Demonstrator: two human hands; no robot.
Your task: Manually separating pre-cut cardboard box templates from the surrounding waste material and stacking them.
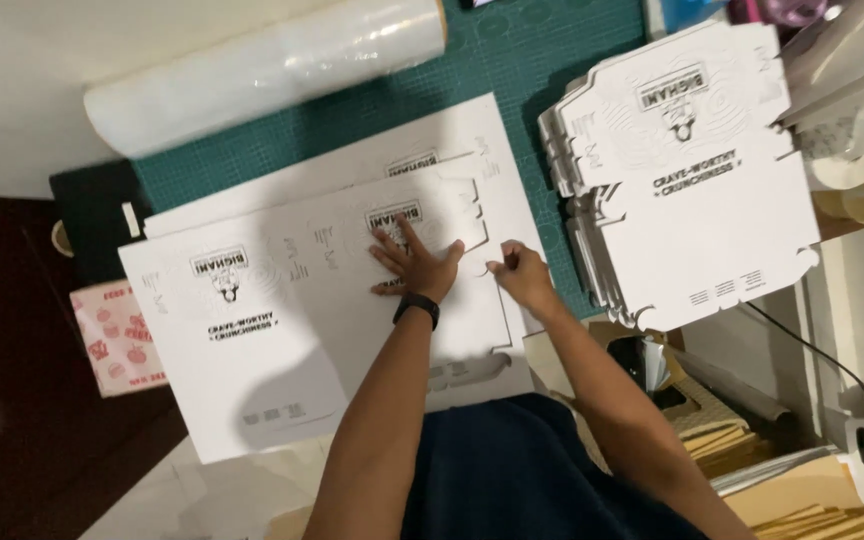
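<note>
The person's dark shirt [542,470] is closest. Left hand [414,262] lies flat, fingers spread, holding down the white card sheet [282,330] on the green mat [512,60]. Right hand [517,272] pinches its cut edge.

We see our two bare forearms, no sleeves reaching them. Our left hand [414,262] wears a black band with a small dark face at the wrist; our right hand [520,274] wears nothing. Dark navy clothing fills the lower centre of the frame

dim room: green cutting mat [552,60] on a white table [12,90], dark floor [2,400] at left.
</note>
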